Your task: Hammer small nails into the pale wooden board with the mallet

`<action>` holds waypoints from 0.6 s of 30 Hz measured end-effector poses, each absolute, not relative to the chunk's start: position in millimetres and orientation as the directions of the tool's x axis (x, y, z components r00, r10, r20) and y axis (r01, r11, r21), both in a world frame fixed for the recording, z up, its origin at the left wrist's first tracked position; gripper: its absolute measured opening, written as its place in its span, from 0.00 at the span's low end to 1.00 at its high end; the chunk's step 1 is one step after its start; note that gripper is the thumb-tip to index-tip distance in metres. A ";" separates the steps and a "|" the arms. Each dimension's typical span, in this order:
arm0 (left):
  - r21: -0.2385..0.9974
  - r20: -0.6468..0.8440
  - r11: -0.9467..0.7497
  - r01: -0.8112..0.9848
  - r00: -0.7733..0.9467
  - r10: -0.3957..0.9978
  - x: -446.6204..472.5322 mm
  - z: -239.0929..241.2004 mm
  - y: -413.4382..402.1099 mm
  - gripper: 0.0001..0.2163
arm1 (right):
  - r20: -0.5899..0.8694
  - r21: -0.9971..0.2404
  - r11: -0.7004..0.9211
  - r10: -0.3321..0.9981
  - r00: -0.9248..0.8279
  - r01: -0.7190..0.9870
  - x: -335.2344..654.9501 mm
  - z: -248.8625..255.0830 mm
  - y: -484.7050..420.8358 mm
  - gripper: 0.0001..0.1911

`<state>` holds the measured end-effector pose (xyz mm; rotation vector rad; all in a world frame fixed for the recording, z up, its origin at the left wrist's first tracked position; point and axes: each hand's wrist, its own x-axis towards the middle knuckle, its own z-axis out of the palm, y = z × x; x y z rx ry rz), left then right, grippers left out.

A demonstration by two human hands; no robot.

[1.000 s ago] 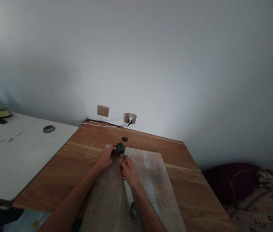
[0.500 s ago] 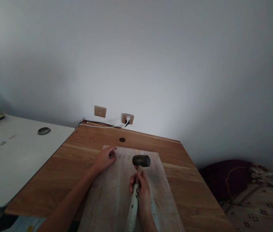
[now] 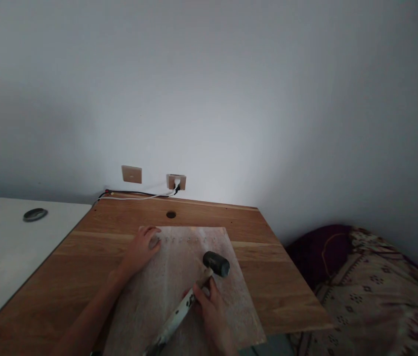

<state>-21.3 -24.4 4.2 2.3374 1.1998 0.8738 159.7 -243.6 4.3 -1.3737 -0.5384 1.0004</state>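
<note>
A mallet with a black cylindrical head [image 3: 216, 263] and a worn, whitish handle is tilted over a weathered board [image 3: 172, 296]. My right hand [image 3: 211, 306] is closed around its handle just below the head, with the handle's end pointing toward the lower left. My left hand [image 3: 140, 251] rests at the board's far left corner, fingers loosely curled, with a gap between thumb and forefinger. Beside its fingertips begins a row of several small marks or nail heads [image 3: 189, 239] running along the board's far edge; they are too small to tell which.
The board lies on a wooden table [image 3: 94, 252] against the wall. A cable [image 3: 138, 198] runs along the back to a wall socket [image 3: 177, 182]. A white table [image 3: 1, 257] at left bears a dark round object [image 3: 35, 214]. Patterned fabric [image 3: 375, 296] lies at right.
The mallet has swung from nearly upright to a slant, its head now lower and its handle end farther left. The view has turned right, and the row of marks now shows.
</note>
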 end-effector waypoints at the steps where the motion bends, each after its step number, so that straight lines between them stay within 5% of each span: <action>1: 0.544 0.370 -0.581 0.605 0.449 0.813 -22.3 4.0 -28.4 0.13 | -0.195 -0.973 -0.095 0.824 0.533 -0.209 161.0 2.3 -244.2 0.25; 10: 0.368 0.370 -0.547 0.752 0.421 0.828 -69.6 -12.6 -87.0 0.15 | -0.127 -0.950 -0.261 0.827 0.548 0.174 184.8 -6.0 -253.2 0.25; 14: 0.406 0.327 -0.465 0.787 0.350 0.878 -99.3 -17.4 -110.6 0.18 | 0.145 -0.852 -0.198 0.800 0.582 0.485 193.5 -10.8 -270.9 0.23; 18: 0.421 0.259 -0.414 0.807 0.330 0.908 -101.9 -5.3 -135.7 0.17 | 0.496 -0.628 -0.026 0.756 0.426 0.778 209.4 -20.8 -294.4 0.19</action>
